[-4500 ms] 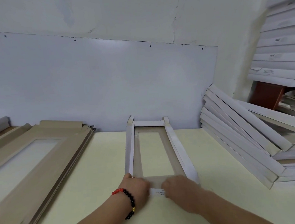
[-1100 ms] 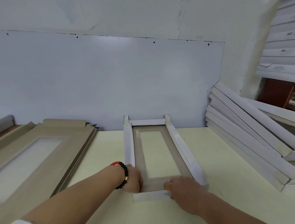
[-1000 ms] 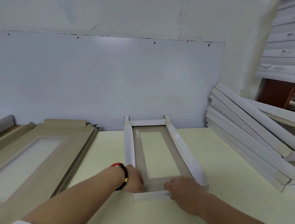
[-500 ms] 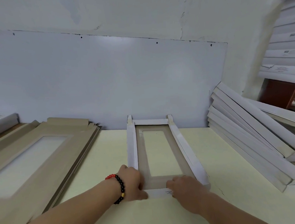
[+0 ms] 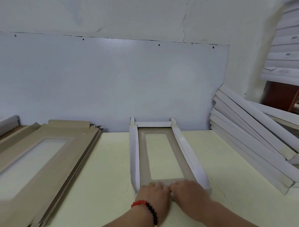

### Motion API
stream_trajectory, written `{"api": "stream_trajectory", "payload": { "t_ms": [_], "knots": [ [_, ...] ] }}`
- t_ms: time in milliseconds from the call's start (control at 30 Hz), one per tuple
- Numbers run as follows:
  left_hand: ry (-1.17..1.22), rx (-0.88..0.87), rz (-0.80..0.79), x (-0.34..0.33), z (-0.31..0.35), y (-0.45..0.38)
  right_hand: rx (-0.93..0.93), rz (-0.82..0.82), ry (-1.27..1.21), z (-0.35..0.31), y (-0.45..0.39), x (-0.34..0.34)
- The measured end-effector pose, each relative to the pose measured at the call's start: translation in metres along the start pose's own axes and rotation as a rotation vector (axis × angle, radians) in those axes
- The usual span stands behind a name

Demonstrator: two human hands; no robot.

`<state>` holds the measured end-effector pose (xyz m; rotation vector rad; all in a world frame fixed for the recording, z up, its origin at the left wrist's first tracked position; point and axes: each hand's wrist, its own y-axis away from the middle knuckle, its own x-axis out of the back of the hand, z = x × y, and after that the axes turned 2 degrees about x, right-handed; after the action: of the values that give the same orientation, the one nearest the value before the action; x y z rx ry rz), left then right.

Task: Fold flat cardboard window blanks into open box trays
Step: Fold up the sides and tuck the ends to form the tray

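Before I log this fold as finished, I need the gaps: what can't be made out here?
Head view only:
- Tray's near end flap: hidden under left hand and right hand.
- Flat blanks: cut off by the left edge.
- Labels on the stacked white boxes: too small, blurred.

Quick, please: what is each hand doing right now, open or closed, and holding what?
Left hand: fingers curled over the near end of the cardboard tray, pressing it down.
Right hand: the same, beside the left.
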<state>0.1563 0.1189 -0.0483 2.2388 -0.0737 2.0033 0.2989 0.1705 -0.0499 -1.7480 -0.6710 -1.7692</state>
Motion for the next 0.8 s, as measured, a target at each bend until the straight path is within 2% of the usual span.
{"api": "stream_trajectory", "payload": {
  "t_ms": [133,200,267,333,433,800],
  "knots": [
    [0.048,0.012,0.008,0.000,0.008,-0.006,0.041,-0.108,-0.176,0.015,0.000,0.024],
    [0.049,0.017,0.003,-0.001,0.008,-0.006,0.004,-0.141,-0.244,0.031,-0.004,0.036],
    [0.056,0.025,0.002,0.000,0.008,-0.006,-0.091,-0.089,-0.128,0.048,-0.012,0.043],
    [0.068,0.030,-0.002,0.001,0.010,-0.007,-0.273,-0.051,0.011,0.062,-0.018,0.043],
    [0.083,0.041,-0.009,0.000,0.011,-0.008,-0.488,-0.088,-0.016,0.064,-0.022,0.032],
    [0.086,0.026,-0.037,-0.001,0.009,-0.015,-0.602,-0.040,-0.056,0.056,-0.035,0.015]
  ]
}}
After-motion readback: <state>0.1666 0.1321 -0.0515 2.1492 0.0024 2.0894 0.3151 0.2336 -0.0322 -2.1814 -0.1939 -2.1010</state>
